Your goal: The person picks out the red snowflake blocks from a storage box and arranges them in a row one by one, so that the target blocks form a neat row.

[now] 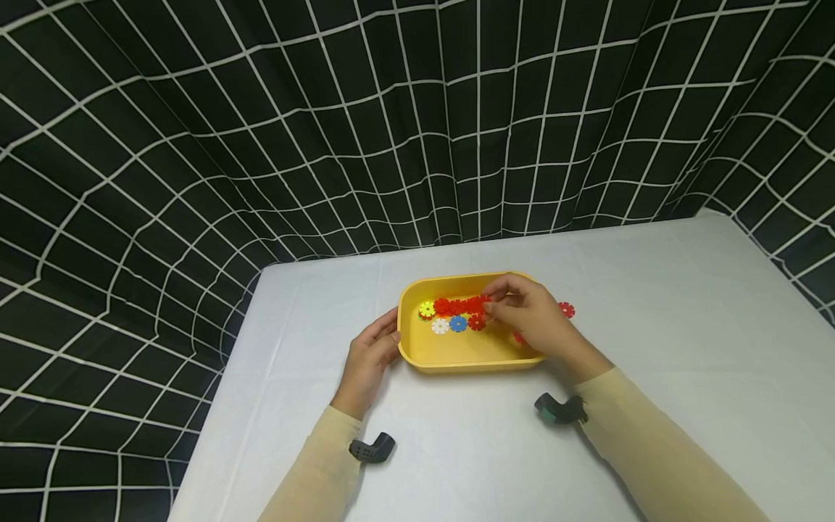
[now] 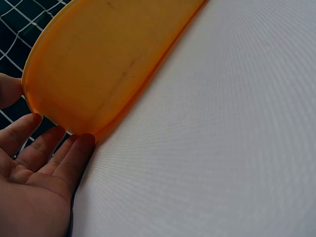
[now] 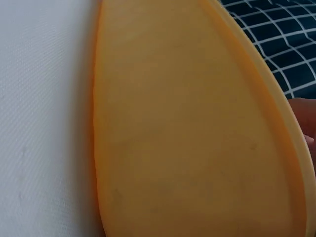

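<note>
A yellow plastic bin [image 1: 457, 366] stands on the table, with several notched snowflake discs inside. My left hand [image 1: 368, 362] rests its fingertips against the outside of the bin's left end; in the left wrist view its fingers [image 2: 69, 158] touch the wall low down. Over the bin's right half, my right hand [image 1: 525, 312] pinches a red snowflake disc [image 1: 484, 300] between thumb and forefinger, at the right end of a row of red discs [image 1: 457, 308]. In the right wrist view the bin's wall [image 3: 187, 123] hides most of that hand.
Left in the bin is a yellow disc [image 1: 427, 309]; nearer me lie a white disc [image 1: 440, 325] and a blue disc [image 1: 458, 324]. Another red disc [image 1: 566, 310] shows just past the bin's right end. White cloth [image 1: 450, 449] covers the table, and a black gridded curtain [image 1: 417, 145] hangs behind.
</note>
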Available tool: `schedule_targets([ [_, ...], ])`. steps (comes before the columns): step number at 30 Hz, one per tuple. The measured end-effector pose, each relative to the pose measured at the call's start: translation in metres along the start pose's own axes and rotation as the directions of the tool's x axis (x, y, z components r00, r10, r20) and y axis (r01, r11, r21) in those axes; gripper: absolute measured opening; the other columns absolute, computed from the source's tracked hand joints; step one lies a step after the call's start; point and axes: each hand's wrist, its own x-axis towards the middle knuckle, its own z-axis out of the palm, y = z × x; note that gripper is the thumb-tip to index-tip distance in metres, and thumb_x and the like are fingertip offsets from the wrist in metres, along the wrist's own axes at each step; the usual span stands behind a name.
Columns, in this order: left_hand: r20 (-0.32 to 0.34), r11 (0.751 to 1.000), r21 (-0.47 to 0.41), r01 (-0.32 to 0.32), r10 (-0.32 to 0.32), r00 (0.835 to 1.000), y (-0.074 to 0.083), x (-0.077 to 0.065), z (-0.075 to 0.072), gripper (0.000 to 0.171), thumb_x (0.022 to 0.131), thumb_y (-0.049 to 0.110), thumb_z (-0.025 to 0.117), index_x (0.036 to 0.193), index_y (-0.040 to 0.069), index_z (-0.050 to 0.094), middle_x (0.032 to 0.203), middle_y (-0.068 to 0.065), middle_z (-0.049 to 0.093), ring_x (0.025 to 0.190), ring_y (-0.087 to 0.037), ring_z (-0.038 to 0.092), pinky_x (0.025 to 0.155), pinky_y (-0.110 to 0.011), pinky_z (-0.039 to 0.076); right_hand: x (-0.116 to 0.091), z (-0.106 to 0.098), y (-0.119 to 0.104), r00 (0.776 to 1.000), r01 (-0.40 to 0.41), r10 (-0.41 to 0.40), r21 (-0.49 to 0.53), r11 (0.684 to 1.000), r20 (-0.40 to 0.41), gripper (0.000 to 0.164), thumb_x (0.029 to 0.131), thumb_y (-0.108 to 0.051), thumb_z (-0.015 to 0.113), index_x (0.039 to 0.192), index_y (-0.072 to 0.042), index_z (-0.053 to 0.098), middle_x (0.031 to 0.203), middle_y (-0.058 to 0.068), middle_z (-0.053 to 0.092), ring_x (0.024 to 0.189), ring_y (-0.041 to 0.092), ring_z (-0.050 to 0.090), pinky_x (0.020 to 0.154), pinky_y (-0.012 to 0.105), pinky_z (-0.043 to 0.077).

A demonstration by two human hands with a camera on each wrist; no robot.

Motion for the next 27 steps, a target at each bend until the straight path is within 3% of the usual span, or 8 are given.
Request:
schedule_targets([
  [5,0.003,1.0,0.002,-0.001,0.001,1.0,0.0,-0.001,0.0,0.049,0.108,0.008,0.062,0.157,0.003,0.056,0.157,-0.014,0.057,0.143,-0.028,0.056,0.11,-0.039,0.054,-0.006,-0.004,0.002,0.996,0.072,-0.065,0.11,0.991,-0.068,0.023,0.104,-0.009,0.075,0.126,-0.002,0.072,0.113,0.017,0.072,0.099,0.044,0.072,0.086,0.039,0.066],
  [10,0.006,1.0,0.008,-0.006,0.006,1.0,-0.001,-0.001,-0.001,0.049,0.108,0.008,0.063,0.157,0.004,0.057,0.158,-0.013,0.057,0.143,-0.028,0.056,0.111,-0.038,0.054,-0.01,-0.006,0.002,0.988,0.121,-0.102,0.175,0.977,-0.114,0.027,0.104,-0.006,0.074,0.13,0.003,0.07,0.116,0.019,0.072,0.092,0.031,0.074,0.086,0.034,0.066],
  [13,0.002,1.0,0.015,-0.003,0.003,1.0,-0.001,0.0,-0.001,0.049,0.108,0.008,0.063,0.157,0.005,0.057,0.157,-0.012,0.057,0.143,-0.027,0.056,0.111,-0.038,0.053,-0.011,-0.008,0.0,0.99,0.112,-0.093,0.183,0.977,-0.107,0.028,0.104,-0.007,0.075,0.13,0.002,0.07,0.118,0.018,0.073,0.093,0.027,0.075,0.087,0.037,0.066],
  [19,0.006,1.0,0.024,-0.007,0.007,1.0,-0.001,0.0,-0.001,0.05,0.108,0.009,0.063,0.158,0.005,0.056,0.158,-0.011,0.056,0.144,-0.026,0.056,0.111,-0.038,0.053,-0.012,-0.018,-0.005,0.989,0.114,-0.093,0.195,0.974,-0.114,0.024,0.106,-0.009,0.074,0.126,0.003,0.067,0.118,0.019,0.073,0.097,0.033,0.076,0.088,0.034,0.065],
  [27,0.003,1.0,0.017,0.001,-0.001,1.0,0.0,0.0,0.0,0.05,0.109,0.008,0.062,0.158,0.005,0.056,0.158,-0.012,0.056,0.144,-0.027,0.055,0.11,-0.038,0.054,-0.016,-0.029,-0.002,0.988,0.093,-0.067,0.193,0.977,-0.141,0.025,0.106,-0.01,0.074,0.124,0.003,0.064,0.117,0.017,0.074,0.097,0.025,0.076,0.089,0.032,0.064],
])
